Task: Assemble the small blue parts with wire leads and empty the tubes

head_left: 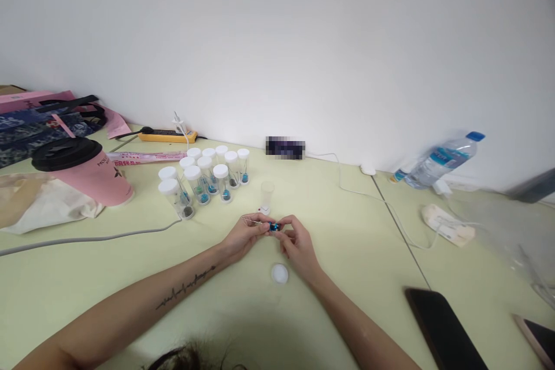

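Observation:
Both hands meet over the pale green table. My left hand is closed in a pinch on a thin needle or wire that points left. My right hand is also closed, pinching small blue beads at the needle's tip. Just beyond the hands stands an uncapped clear vial. Its white cap lies on the table below my right wrist. A cluster of several white-capped vials holding blue and dark beads stands to the far left of the hands.
A pink cup with a black lid lies on a cloth bag at left. A yellow power strip sits by the wall. A water bottle lies at right, with white cables. Two phones rest at lower right.

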The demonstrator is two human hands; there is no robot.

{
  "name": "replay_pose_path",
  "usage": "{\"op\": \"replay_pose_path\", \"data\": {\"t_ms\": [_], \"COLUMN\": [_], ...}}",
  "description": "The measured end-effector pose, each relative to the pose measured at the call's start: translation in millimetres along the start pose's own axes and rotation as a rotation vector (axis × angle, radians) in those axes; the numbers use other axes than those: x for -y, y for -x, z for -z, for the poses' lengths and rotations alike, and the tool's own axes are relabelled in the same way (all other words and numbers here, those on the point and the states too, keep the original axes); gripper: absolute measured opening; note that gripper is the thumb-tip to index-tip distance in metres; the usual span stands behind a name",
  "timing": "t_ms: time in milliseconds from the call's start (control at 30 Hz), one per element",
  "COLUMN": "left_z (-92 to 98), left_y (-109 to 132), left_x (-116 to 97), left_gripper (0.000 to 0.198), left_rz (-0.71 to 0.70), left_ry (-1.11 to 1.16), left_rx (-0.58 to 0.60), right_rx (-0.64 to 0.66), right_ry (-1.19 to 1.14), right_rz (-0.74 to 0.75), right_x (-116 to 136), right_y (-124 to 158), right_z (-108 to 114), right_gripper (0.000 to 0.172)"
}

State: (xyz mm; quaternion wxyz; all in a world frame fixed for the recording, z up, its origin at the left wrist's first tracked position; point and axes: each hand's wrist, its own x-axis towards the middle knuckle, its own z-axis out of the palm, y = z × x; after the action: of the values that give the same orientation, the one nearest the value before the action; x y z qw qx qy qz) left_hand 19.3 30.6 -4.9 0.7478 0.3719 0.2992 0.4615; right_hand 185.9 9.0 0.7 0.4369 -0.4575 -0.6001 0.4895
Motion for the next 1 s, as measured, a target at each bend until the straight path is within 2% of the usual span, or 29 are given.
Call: {"op": "replay_pose_path", "data": {"t_ms": [200, 333, 533, 700, 833, 1000], "left_z": [2.0, 1.2, 1.6, 1.9, 0.3, 0.2], "left_y": [-0.2, -0.4, -0.4, 0.2, 0.2, 0.4], "left_x": [2.5, 0.5, 0.7, 2.4, -0.3, 0.1], "left_gripper": [0.017, 0.019, 0.017, 0.015, 0.016, 0.018], "left_rz": [0.015, 0.010, 0.007, 0.008, 0.006, 0.004], "left_ry": [-0.013, -0.006, -0.002, -0.013, 0.008, -0.001], "left_rx": [0.027, 0.011, 0.018, 0.051, 0.020, 0.008], "right_rx": [0.041, 0.032, 0.024, 0.047, 0.012, -0.005], "right_ry": [0.059, 0.039, 0.016, 0.072, 0.062, 0.035], "right_rz": [0.012, 0.014, 0.017, 0.024, 0.027, 0.039], "right_x": [-2.7, -1.4, -0.6, -2.8, -2.4, -2.4], "right_y": [0.1, 0.7, 0.1, 0.0, 0.9, 0.1], "right_z": [2.6, 1.3, 0.7, 2.1, 0.7, 1.1], "right_gripper": [0.033, 0.020, 0.020, 0.035, 0.020, 0.021]}}
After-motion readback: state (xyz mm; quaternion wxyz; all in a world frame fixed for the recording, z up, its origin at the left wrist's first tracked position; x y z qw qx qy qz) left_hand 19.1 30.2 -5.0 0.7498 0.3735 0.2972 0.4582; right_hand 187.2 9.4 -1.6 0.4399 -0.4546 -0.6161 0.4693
